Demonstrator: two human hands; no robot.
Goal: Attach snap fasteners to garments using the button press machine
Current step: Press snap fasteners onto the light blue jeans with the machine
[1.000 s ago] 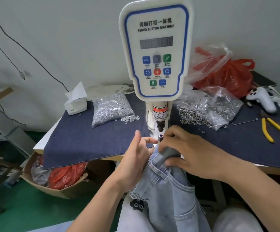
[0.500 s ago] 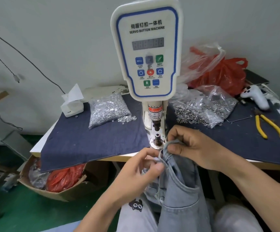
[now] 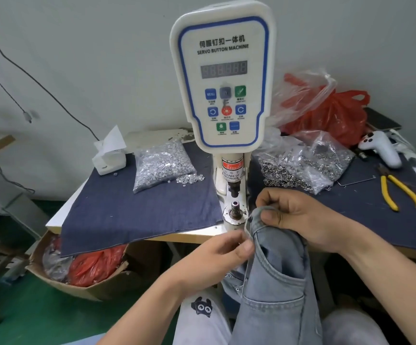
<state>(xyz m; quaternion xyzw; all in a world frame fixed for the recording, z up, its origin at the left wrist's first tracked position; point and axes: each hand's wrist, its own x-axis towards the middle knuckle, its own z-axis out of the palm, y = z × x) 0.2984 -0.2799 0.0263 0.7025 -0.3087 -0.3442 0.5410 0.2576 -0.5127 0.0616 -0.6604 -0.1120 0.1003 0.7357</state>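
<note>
head view | denim garment [image 3: 274,265] lower centre, off the die [image 3: 235,207] of the button press machine [image 3: 223,78] | left hand [image 3: 223,255] pinches waistband edge, right hand [image 3: 299,217] grips its top | no snap visibly set; positioning and pressing remain | 2 fastener bags [image 3: 162,165] on counter [image 3: 132,210]

One button press machine [image 3: 223,78], two hands [image 3: 223,255] [image 3: 299,217] on one denim garment [image 3: 276,277], two clear bags of fasteners [image 3: 163,165] [image 3: 304,163], one pair of yellow pliers [image 3: 401,192], one cardboard box [image 3: 82,282].
</note>
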